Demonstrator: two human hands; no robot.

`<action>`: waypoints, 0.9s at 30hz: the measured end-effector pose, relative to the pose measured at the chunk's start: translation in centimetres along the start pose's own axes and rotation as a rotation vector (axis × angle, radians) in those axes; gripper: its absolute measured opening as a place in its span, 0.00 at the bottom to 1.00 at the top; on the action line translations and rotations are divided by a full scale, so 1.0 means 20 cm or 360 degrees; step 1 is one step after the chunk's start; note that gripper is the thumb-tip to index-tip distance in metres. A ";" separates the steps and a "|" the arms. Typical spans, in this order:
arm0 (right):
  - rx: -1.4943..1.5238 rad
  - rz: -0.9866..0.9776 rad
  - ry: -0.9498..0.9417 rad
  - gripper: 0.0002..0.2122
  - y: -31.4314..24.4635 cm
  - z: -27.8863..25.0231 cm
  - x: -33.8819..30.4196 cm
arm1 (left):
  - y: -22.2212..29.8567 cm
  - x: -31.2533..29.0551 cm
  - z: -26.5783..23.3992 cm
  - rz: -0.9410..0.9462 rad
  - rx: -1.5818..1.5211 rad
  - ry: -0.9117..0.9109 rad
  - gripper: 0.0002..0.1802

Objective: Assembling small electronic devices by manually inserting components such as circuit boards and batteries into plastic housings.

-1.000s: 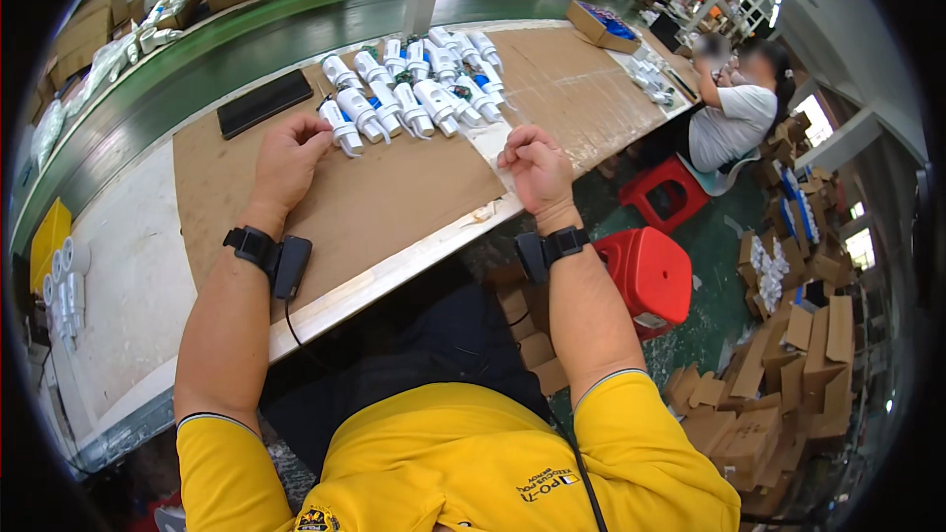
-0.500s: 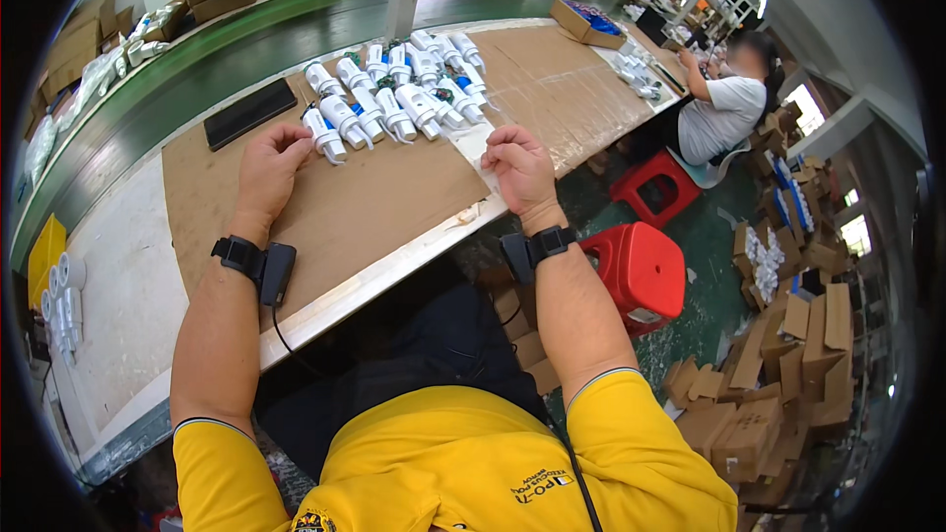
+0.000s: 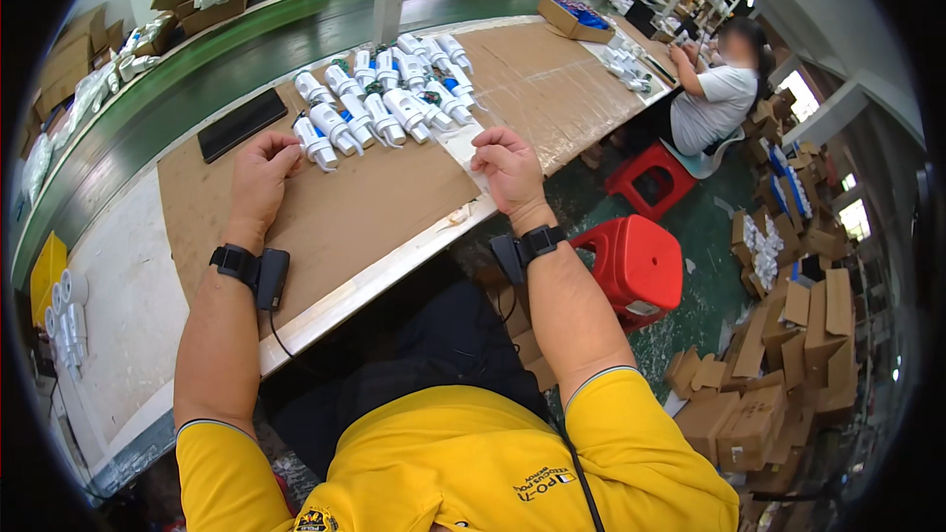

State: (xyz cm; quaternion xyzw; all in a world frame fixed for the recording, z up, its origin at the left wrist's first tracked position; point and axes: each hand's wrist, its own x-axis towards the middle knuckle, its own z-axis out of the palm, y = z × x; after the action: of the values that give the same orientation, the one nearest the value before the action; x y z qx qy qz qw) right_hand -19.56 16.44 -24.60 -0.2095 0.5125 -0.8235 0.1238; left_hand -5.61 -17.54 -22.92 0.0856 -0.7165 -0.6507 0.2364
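Head view shows curled hands (image 3: 261,177) (image 3: 512,172) near white cylindrical units (image 3: 402,112).

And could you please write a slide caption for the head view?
Left hand and right hand near clustered white devices on brown cardboard.

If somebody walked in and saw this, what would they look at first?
Probably the bright yellow shirt at the bottom middle. Next, maybe the bunch of white plastic gadgets on the table, mostly between and beyond the left hand and right hand. The nearer red stool, in the right half, stands out too.
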 end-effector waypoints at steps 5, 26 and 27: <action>-0.0043 0.0001 0.0037 0.06 0.00 -0.01 0.00 | -0.05 0.03 -0.01 0.0008 0.0019 0.0030 0.05; -0.0015 -0.0013 -0.0120 0.06 -0.01 -0.05 0.01 | 0.10 0.13 -0.26 0.0252 0.1564 0.0221 0.19; -0.0023 -0.0014 -0.0131 0.06 -0.01 -0.05 0.01 | 0.08 0.15 -0.31 0.0242 0.1568 0.0232 0.19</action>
State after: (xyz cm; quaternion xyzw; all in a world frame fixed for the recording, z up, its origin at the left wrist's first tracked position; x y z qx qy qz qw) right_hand -20.19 17.16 -24.71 -0.2463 0.5122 -0.8109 0.1396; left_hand -5.24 -24.09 -20.38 0.1798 -0.9244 -0.2085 0.2641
